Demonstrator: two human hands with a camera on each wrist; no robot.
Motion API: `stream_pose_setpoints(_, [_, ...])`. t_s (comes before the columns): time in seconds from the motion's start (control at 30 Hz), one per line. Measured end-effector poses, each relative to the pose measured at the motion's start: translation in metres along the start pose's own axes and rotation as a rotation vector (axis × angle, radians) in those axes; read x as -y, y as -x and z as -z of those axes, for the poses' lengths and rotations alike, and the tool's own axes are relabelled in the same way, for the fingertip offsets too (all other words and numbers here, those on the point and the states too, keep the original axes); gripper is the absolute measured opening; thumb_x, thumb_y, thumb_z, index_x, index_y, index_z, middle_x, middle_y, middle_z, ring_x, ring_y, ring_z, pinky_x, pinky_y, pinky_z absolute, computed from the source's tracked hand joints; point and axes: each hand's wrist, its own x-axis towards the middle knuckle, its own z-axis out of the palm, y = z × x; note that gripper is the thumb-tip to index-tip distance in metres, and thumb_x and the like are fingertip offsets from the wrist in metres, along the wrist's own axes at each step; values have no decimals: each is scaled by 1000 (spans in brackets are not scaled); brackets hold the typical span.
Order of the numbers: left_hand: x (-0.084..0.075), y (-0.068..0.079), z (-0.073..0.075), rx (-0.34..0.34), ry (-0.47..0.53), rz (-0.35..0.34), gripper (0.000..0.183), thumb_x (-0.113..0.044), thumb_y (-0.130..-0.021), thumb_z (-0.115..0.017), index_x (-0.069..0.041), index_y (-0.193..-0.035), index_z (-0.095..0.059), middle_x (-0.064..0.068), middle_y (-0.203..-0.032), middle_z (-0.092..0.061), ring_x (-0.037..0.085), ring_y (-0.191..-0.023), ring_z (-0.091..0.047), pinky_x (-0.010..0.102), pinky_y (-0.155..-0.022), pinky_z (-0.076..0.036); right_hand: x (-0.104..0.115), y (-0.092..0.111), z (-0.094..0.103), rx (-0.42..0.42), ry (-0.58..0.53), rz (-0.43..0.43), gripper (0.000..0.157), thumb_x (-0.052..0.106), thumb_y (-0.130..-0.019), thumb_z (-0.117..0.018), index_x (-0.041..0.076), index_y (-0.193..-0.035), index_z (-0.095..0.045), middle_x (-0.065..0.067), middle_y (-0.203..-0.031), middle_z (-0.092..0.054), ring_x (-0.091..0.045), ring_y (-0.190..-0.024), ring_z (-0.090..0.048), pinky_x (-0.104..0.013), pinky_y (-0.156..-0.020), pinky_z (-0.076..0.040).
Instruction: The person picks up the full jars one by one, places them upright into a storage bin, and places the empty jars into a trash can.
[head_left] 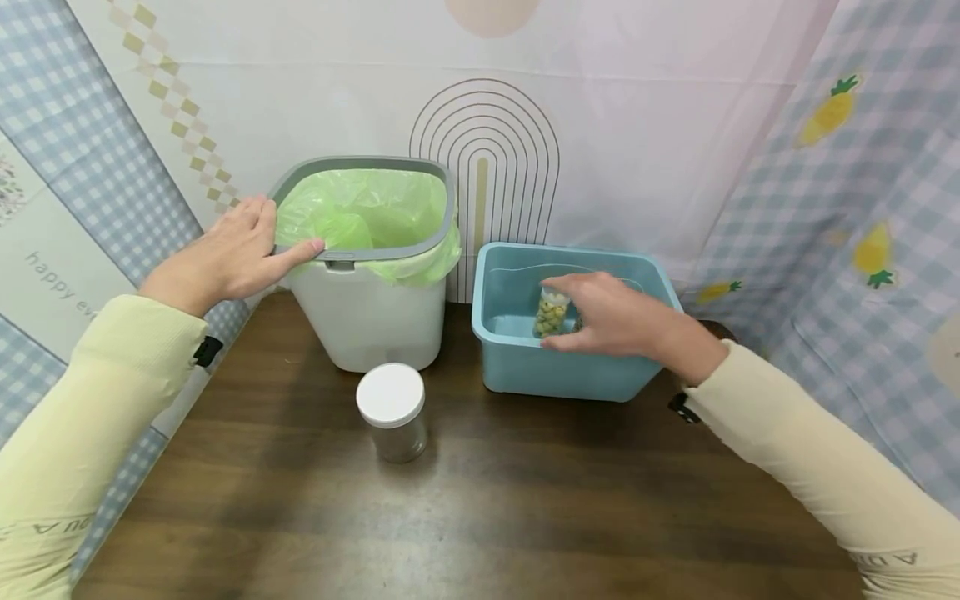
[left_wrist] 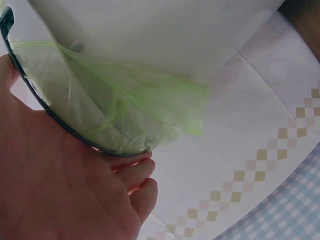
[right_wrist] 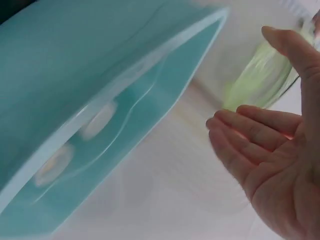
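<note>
My left hand point(head_left: 236, 246) rests on the grey rim point(head_left: 390, 250) of a white trash bin point(head_left: 367, 317) lined with a green plastic bag point(head_left: 397, 221). Its fingers lie fairly straight over the rim's left side, palm against the edge in the left wrist view. Over a blue plastic bin point(head_left: 555, 371), my right hand point(head_left: 611, 312) hovers with thumb and fingers spread, nothing between them. Inside that bin stands a small clear jar point(head_left: 551, 315) of yellow-green pieces. Two pale lids point(right_wrist: 54, 165) show there in the right wrist view; the second container is mostly hidden behind my hand from above.
A clear jar with a white lid point(head_left: 391, 395) stands on the dark wooden table point(head_left: 480, 517), in front of the trash bin. Behind both bins hangs a white patterned cloth point(head_left: 637, 150). Blue checked cloth point(head_left: 892, 217) covers the sides.
</note>
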Motion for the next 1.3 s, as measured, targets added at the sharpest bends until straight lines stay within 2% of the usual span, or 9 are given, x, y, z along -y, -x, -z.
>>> stream_pose_setpoints(0.07, [0,-1,0,11,-4,6,105,-71,-94,-19,15,-148,9,38,-155,8,52,-145,3,64,-118,-4,18,-10,-2,-3,-13,80,81,55,-83,-69,9,-145,-43,-9,-145,-51,-24,-116,-61,-47,-104,-47])
stream_pose_setpoints(0.17, [0,-2,0,20,-2,9,105,-72,-94,-18,14,-148,10,37,-155,9,52,-146,5,63,-118,-2,42,-24,-8,7,-28,176,81,55,-80,-70,9,-143,-47,-7,-143,-54,-21,-115,-62,-40,-100,-50])
stream_pose_setpoints(0.23, [0,-2,0,24,-1,10,105,-72,-94,-17,14,-148,11,37,-155,11,51,-146,7,63,-118,-1,55,-34,-14,23,-38,226,82,56,-80,-70,8,-142,-48,-7,-143,-54,-21,-127,-56,-40,-104,-48])
stream_pose_setpoints(0.37, [1,-2,-1,32,3,15,106,-72,-93,-17,14,-147,12,37,-154,14,51,-145,9,63,-118,0,75,-52,-29,59,-47,303,83,57,-79,-71,7,-141,-48,-7,-142,-54,-21,-130,-53,-38,-106,-47])
stream_pose_setpoints(0.57, [-2,-3,0,44,6,10,106,-72,-93,-17,13,-148,13,35,-155,14,50,-146,9,63,-118,0,92,-73,-55,92,-56,329,86,59,-77,-70,6,-141,-47,-8,-140,-55,-20,-129,-54,-35,-105,-48])
stream_pose_setpoints(0.8, [-1,-3,2,47,-4,16,106,-72,-93,-17,13,-148,13,35,-155,14,50,-146,10,63,-119,0,101,-93,-84,95,-112,333,91,63,-73,-72,7,-140,-48,-8,-137,-58,-20,-126,-56,-35,-103,-49])
stream_pose_setpoints(1.07, [0,-1,1,25,2,4,105,-71,-94,-19,13,-149,9,36,-156,9,49,-147,7,63,-118,-2,108,-105,-115,21,-203,399,94,65,-65,-77,7,-134,-51,-1,-124,-62,-10,-110,-60,-24,-93,-52])
stream_pose_setpoints(1.3, [-2,-1,1,18,8,8,104,-71,-94,-19,13,-149,9,36,-156,10,48,-147,7,64,-118,-1,116,-111,-125,-29,-263,426,90,61,-64,-80,9,-131,-51,4,-119,-59,-6,-104,-58,-16,-88,-52])
